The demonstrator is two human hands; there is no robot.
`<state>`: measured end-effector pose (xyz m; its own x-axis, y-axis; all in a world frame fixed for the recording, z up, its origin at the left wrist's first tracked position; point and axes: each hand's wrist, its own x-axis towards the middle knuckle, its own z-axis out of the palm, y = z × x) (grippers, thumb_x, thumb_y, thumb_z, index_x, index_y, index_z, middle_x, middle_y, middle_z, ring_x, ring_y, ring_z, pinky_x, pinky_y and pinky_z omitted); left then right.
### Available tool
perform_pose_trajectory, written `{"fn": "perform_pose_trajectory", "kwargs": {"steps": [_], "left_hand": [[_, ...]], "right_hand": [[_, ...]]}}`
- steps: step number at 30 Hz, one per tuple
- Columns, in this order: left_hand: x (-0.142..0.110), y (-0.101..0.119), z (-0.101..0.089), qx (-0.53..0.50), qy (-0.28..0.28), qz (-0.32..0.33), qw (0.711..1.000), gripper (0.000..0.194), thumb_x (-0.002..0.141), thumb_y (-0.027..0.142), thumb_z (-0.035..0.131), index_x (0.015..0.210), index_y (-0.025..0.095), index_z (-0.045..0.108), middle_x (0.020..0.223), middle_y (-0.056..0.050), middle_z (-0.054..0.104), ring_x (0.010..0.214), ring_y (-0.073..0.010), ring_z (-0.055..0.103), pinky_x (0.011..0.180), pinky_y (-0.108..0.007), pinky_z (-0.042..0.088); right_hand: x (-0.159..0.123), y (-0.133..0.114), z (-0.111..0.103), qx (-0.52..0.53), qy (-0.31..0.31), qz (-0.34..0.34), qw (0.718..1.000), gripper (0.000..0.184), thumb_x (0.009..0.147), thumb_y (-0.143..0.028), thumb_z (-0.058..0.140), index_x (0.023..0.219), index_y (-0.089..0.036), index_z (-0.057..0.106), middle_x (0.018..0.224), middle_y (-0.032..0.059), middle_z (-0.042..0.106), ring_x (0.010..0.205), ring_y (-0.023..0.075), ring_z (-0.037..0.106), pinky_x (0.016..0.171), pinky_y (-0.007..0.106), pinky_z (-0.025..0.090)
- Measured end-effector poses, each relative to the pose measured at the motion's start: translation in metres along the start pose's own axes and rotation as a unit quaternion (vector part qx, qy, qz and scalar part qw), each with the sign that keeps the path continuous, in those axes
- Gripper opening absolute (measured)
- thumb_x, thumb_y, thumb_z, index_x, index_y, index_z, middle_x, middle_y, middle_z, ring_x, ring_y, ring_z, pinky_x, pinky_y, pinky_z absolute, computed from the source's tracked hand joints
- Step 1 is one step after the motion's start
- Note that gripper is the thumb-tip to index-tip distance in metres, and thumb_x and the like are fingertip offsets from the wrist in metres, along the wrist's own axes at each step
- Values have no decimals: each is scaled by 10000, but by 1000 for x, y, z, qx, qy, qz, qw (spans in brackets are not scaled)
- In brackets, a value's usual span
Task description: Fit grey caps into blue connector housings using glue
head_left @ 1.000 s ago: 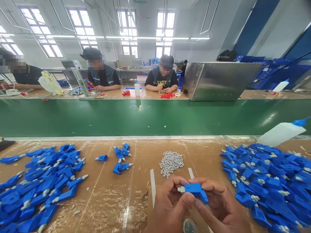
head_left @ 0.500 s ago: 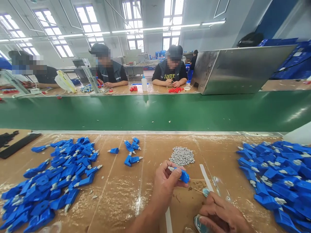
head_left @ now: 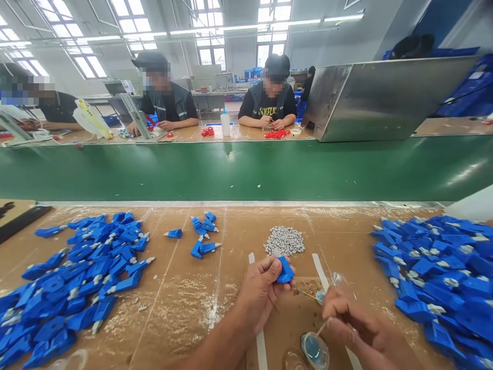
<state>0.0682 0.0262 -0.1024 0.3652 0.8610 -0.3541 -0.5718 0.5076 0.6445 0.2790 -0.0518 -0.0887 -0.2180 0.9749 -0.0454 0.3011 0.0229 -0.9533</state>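
Cardboard-covered table below: the left hand curls its fingers around a blue plastic connector, long axis tilted toward grey pellets; the right hand pinches a thin stick.

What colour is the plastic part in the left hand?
The plastic part is blue; the head view shows it best.

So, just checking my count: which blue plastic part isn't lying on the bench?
The blue plastic part held in the left hand; the others nearby all lie on the cardboard.
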Motion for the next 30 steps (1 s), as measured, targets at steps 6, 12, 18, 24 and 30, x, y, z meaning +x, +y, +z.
{"fn": "perform_pose_trajectory", "kwargs": {"steps": [6,12,18,24,30], "left_hand": [[-2,-13,-2,-20,-43,-57,997,520,703,486,981,961,69,806,782,-82,728,667,-121,692,625,-178,507],[2,-21,-4,-30,-58,-62,996,513,689,503,982,893,67,805,751,-80,711,613,-106,656,578,-175,497],[3,-27,-3,-31,-62,-68,995,501,721,533,953,837,73,792,764,-100,711,625,-106,636,574,-180,497],[2,-23,-1,-30,-65,-74,995,514,694,537,969,817,76,777,743,-72,668,610,-93,607,582,-180,502],[0,-21,1,-30,-62,-75,995,509,687,545,969,787,88,769,736,-61,655,603,-93,602,582,-185,495]], "right_hand": [[32,-6,-3,150,96,13,984,382,1002,-582,667,843,-240,732,765,-5,580,651,154,487,615,252,459],[46,-15,13,50,166,-56,983,335,1016,-567,667,895,-263,739,886,36,709,819,215,672,703,277,558],[49,-8,25,-16,207,-115,971,284,1059,-527,624,951,-285,724,847,11,725,757,196,684,699,295,537],[49,-6,23,-35,198,-113,973,266,1080,-485,601,957,-279,717,894,20,731,810,201,696,725,285,542],[49,-5,24,-46,178,-109,977,266,1092,-460,577,934,-275,684,826,-6,696,740,181,668,675,267,522]]}}
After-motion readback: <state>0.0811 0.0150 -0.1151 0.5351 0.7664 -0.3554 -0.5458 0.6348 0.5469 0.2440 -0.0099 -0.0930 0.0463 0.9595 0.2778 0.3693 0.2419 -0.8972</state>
